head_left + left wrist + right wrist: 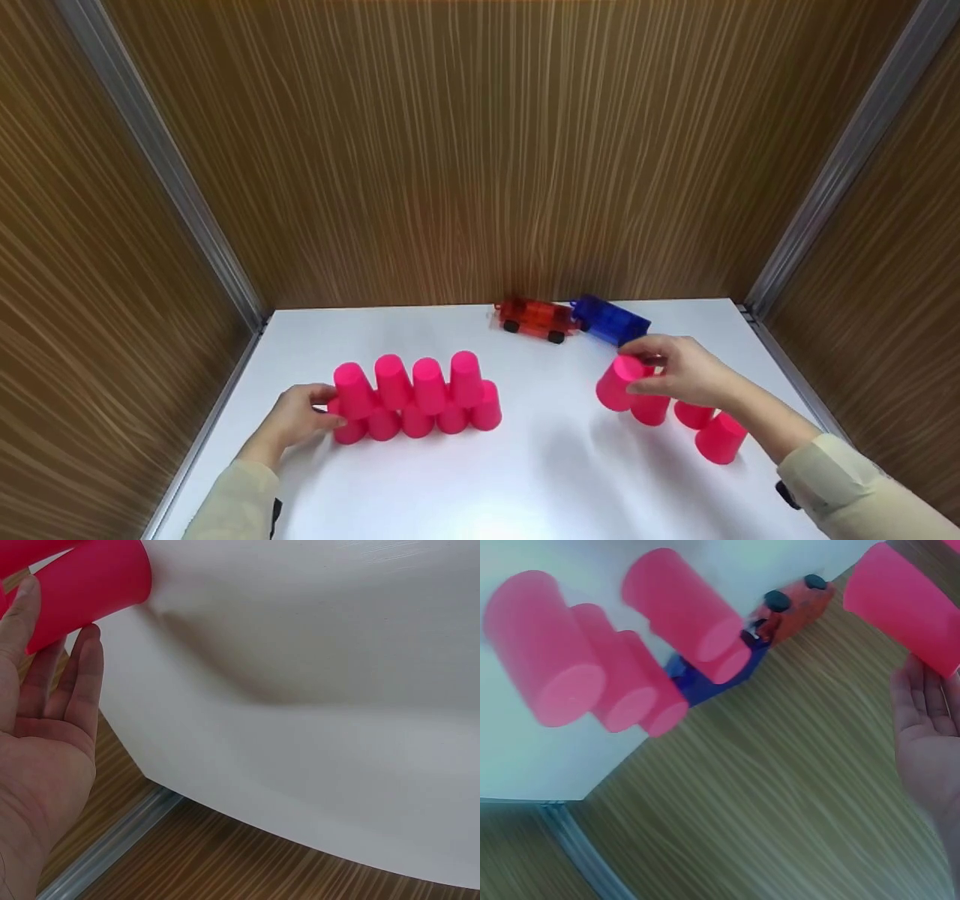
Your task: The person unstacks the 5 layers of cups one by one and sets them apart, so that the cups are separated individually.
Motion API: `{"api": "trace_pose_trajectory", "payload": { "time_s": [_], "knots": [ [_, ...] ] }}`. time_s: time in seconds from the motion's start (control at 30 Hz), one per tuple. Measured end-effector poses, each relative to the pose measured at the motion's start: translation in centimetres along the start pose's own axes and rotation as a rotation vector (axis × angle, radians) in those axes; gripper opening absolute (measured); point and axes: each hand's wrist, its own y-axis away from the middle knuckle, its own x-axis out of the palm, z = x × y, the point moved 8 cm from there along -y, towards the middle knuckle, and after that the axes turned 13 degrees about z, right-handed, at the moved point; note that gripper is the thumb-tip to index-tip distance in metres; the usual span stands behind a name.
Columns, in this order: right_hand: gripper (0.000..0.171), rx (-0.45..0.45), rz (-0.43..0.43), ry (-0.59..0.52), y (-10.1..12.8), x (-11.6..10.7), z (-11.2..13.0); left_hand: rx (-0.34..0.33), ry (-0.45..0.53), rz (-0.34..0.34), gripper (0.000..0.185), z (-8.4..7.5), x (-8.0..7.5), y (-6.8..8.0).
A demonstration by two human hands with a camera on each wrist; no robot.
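Smooth pink plastic cups (428, 384) on matt white table (525, 480), wood-grain walls (465, 150).

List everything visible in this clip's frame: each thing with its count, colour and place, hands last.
Stacked cups: nine, pink, upside down in two tiers (five below, four above) on the left of the table.
Loose cups: three, pink, upside down on the right of the table, beside the right hand.
Lifted cup: one, pink, tilted, in the right hand.
Toy car: one, red with black wheels, at the back edge of the table.
Toy block: one, blue, right of the red car, touching it.
Table: one, white.
Walls: wood-grain brown panels with metal corner strips.
Left hand: touches the left end of the stacked cups.
Right hand: grips the lifted cup.
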Motion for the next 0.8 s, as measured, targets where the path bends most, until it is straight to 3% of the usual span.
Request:
{"api": "trace_pose_trajectory", "payload": {
  "time_s": [0.8],
  "knots": [
    [0.067,0.133,0.027,-0.059,3.7,1.4,-6.4,-0.008,-0.004,-0.001,0.057,0.6,0.1,-0.4]
  ]
}}
